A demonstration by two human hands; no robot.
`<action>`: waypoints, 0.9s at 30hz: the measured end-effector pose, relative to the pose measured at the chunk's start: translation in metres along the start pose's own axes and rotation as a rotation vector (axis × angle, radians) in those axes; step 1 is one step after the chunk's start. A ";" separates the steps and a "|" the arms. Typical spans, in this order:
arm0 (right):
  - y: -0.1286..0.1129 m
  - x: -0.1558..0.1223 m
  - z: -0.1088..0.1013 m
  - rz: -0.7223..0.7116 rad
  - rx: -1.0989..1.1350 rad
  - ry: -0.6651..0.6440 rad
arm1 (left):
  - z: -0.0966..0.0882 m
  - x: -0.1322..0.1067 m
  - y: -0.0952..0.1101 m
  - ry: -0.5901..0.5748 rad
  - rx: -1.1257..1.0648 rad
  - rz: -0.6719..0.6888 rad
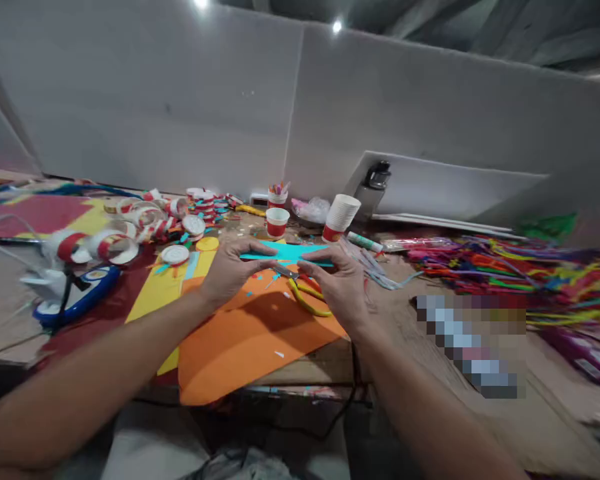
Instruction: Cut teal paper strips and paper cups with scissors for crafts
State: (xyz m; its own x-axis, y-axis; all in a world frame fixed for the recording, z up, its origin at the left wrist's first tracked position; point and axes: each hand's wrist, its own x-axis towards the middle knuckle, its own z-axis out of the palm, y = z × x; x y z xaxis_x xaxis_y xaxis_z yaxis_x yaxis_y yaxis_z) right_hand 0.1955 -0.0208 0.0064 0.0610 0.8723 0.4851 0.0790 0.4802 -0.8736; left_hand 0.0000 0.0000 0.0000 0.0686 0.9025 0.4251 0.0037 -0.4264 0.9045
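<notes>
A strip of turquoise paper is stretched level between my two hands. My left hand pinches its left end between thumb and fingers, and my right hand grips the right end the same way. Just under the paper lies a pair of scissors with yellow handles, its blades partly covered by my hands. The scissors rest on a large orange sheet scattered with small turquoise and white scraps. Beneath the orange sheet, yellow paper shows on the left.
Cut paper-cup rings and a blue oval object occupy the left. Behind my hands stand a red-and-white cup, stacked paper cups and a dark-lidded bottle. Colourful pipe cleaners heap on the right, near a blurred-out item.
</notes>
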 end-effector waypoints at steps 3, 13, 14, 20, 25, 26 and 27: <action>-0.001 0.000 0.001 -0.024 -0.015 0.000 | -0.001 0.002 -0.005 0.005 -0.012 0.032; 0.000 0.002 0.007 0.164 0.091 -0.009 | 0.003 0.002 -0.013 0.050 -0.212 -0.086; 0.002 0.002 0.009 0.184 0.120 -0.009 | 0.003 0.002 -0.013 0.054 -0.234 -0.104; 0.009 0.003 0.013 0.263 0.174 0.002 | 0.008 0.001 -0.010 0.020 -0.382 -0.224; 0.006 0.002 0.014 0.261 0.167 -0.002 | 0.009 0.001 -0.011 0.050 -0.448 -0.267; 0.006 0.002 0.014 0.257 0.180 -0.015 | 0.009 0.001 -0.012 0.050 -0.416 -0.259; 0.007 0.002 0.013 0.258 0.192 -0.034 | 0.009 0.000 -0.013 0.044 -0.382 -0.251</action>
State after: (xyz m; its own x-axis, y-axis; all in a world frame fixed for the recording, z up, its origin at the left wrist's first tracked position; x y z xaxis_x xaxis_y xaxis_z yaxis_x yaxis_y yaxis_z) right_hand 0.1827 -0.0147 0.0007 0.0209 0.9685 0.2482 -0.1238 0.2489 -0.9606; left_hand 0.0085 0.0051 -0.0118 0.0706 0.9802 0.1851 -0.3541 -0.1488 0.9233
